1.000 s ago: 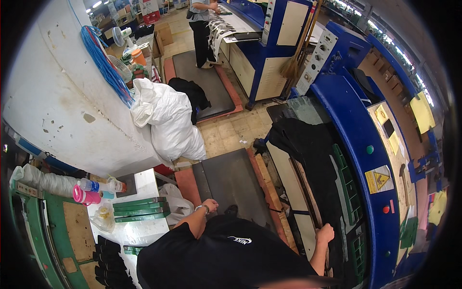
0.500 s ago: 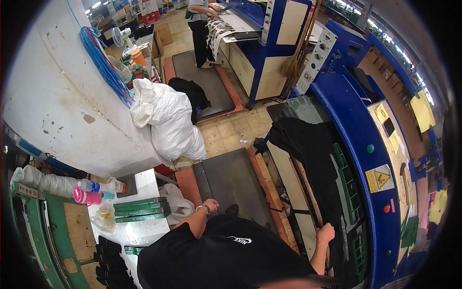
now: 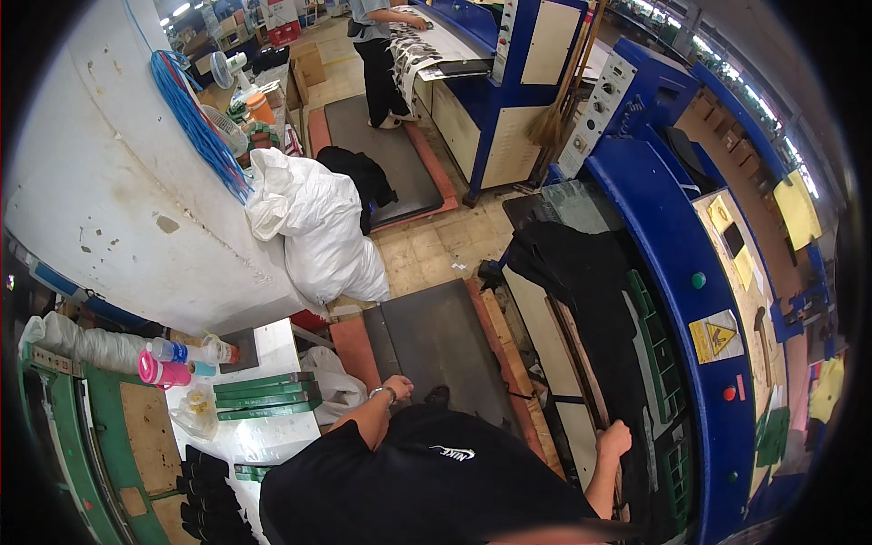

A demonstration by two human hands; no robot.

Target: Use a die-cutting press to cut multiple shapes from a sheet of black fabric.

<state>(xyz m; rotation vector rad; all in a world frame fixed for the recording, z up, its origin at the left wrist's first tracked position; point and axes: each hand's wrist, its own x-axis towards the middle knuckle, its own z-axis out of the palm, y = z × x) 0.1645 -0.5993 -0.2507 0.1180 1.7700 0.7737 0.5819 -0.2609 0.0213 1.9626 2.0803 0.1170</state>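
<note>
My left hand (image 3: 400, 388), with a bracelet at the wrist, hangs beside my body over the dark floor mat (image 3: 445, 327). Its fingers are curled in, and nothing shows in them. On the right, my right hand (image 3: 615, 439) is closed at the front edge of the blue machine's bed, by the black fabric (image 3: 595, 313); what its fingers grip, if anything, is hidden. The black fabric lies spread along the bed. Beyond it on the bed are green cutting dies (image 3: 656, 341) in a row, under the curved blue machine beam (image 3: 658, 245).
At my left, a white table (image 3: 250, 445) holds green bars (image 3: 266, 393), bottles and stacked black pieces (image 3: 213, 495). White sacks (image 3: 331, 236) stand against the pillar (image 3: 136, 182). A wooden beam (image 3: 513, 372) edges the mat. Farther off, a co-worker (image 3: 377, 54) stands at another blue machine.
The co-worker's arm has stretched to the right over the patterned sheet, and their body has shifted slightly. My two hands stay in the same places.
</note>
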